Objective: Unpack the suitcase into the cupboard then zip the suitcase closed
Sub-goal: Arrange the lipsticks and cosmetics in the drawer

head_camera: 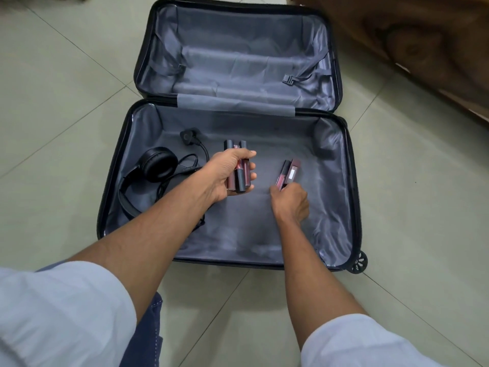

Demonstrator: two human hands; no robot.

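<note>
Suitcase (341, 181) open on floor; left hand (227, 176) wraps a crowded tube bundle (239, 178), right hand (291, 202) pinches two more tubes (288, 172) mid-shell — overfull grip may spill some.

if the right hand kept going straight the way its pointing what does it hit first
Probably the two maroon tubes its fingertips already reach; the right hand points up along them. Beyond lies bare suitcase lining.
</note>
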